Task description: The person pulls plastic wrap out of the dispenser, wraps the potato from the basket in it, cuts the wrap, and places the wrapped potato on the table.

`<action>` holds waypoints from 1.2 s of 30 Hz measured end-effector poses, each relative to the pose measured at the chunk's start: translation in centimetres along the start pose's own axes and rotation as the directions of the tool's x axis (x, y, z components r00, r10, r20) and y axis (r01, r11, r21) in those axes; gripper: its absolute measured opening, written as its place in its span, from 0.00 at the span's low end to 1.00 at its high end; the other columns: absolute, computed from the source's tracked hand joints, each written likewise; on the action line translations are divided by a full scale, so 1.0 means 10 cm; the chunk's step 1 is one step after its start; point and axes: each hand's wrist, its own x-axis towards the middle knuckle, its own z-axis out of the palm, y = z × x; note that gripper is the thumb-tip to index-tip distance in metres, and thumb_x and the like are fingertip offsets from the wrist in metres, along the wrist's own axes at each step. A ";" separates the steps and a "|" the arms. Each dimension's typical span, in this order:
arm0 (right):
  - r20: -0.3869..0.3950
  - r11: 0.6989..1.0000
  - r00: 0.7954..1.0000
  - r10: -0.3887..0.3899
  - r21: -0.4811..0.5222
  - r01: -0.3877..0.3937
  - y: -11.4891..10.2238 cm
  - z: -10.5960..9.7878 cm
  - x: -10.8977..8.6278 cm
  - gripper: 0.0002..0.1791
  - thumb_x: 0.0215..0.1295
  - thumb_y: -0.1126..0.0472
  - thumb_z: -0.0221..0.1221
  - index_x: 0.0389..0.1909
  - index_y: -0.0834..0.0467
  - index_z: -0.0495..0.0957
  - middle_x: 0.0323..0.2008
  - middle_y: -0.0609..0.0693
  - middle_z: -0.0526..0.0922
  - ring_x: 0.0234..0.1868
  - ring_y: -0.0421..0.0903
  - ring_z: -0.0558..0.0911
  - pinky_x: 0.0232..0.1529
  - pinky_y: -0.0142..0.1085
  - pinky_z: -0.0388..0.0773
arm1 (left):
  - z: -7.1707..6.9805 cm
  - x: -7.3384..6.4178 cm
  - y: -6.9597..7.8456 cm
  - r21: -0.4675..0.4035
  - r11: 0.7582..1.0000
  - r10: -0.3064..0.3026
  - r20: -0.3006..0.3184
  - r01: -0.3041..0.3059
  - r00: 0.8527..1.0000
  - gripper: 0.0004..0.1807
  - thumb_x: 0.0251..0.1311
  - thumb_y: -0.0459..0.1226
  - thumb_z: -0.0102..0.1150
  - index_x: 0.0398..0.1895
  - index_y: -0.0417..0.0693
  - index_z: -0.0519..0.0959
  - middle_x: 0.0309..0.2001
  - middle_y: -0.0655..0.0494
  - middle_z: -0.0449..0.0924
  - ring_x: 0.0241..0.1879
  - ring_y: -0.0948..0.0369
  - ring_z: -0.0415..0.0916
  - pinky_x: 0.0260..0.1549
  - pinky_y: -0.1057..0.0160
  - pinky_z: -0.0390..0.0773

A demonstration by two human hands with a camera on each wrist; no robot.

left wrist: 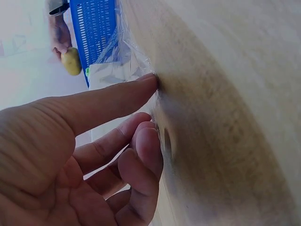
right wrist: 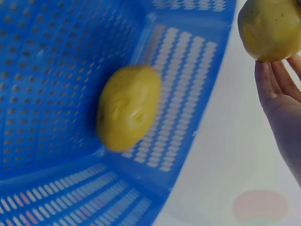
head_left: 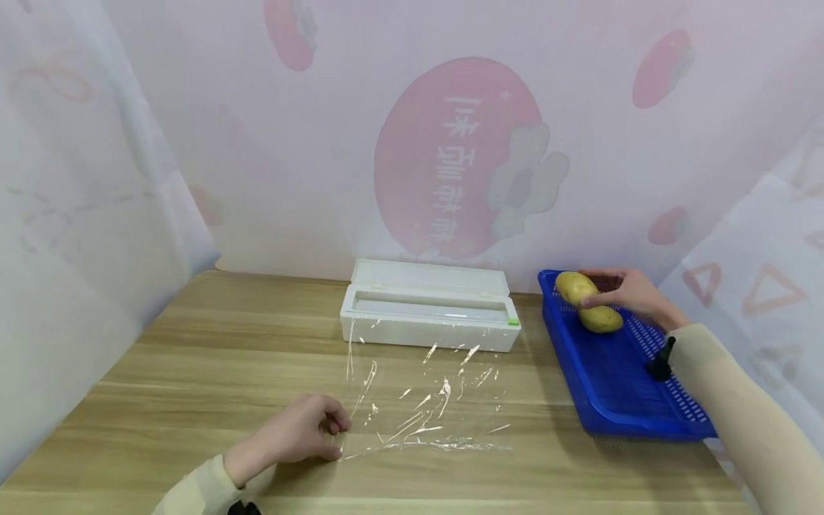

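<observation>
My left hand (head_left: 296, 433) pinches the near left corner of a sheet of clear plastic wrap (head_left: 421, 418), low over the table. In the left wrist view the thumb (left wrist: 117, 100) reaches to the wrap's edge, with the other fingers curled below it. The wrap stretches back to a white dispenser box (head_left: 425, 333) whose lid stands up. On the right, my right hand (head_left: 634, 295) grips a potato (head_left: 575, 287), raised over the far end of a blue basket (head_left: 611, 383). A second potato (right wrist: 129, 108) lies inside that basket, against its perforated wall.
All this sits on a wood-grain table (head_left: 212, 357). A pale curtain (head_left: 270, 179) with strawberry prints hangs right behind the table's back edge and down both sides. The basket's near corner reaches the table's right edge.
</observation>
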 end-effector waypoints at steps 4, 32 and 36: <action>-0.001 0.996 0.999 -0.054 0.066 0.054 -0.19 0.05 -0.04 0.37 0.52 0.62 0.74 0.66 0.57 0.73 0.61 0.56 0.76 0.59 0.47 0.75 0.50 0.30 0.75 | -0.01 0.01 0.00 0.010 1.000 0.000 0.004 0.000 1.000 0.17 0.36 0.31 0.78 0.32 0.47 0.82 0.29 0.62 0.78 0.30 0.62 0.74 0.32 0.64 0.75; 0.298 0.845 0.863 -0.408 0.481 0.233 -1.36 1.36 0.07 0.38 0.52 0.73 0.70 0.66 0.69 0.69 0.63 0.61 0.73 0.63 0.57 0.72 0.60 0.44 0.70 | -0.05 0.03 -0.06 0.045 0.999 -0.009 0.020 0.008 1.000 0.16 0.36 0.31 0.78 0.30 0.49 0.80 0.28 0.63 0.76 0.29 0.64 0.72 0.29 0.64 0.73; 0.343 0.817 0.795 -0.501 0.491 0.303 -1.48 1.68 0.09 0.38 0.51 0.74 0.71 0.65 0.70 0.69 0.62 0.61 0.74 0.63 0.59 0.71 0.65 0.47 0.64 | -0.05 0.05 -0.05 0.035 0.999 -0.015 0.022 0.014 1.000 0.16 0.36 0.30 0.78 0.30 0.48 0.81 0.28 0.62 0.76 0.29 0.62 0.73 0.29 0.64 0.74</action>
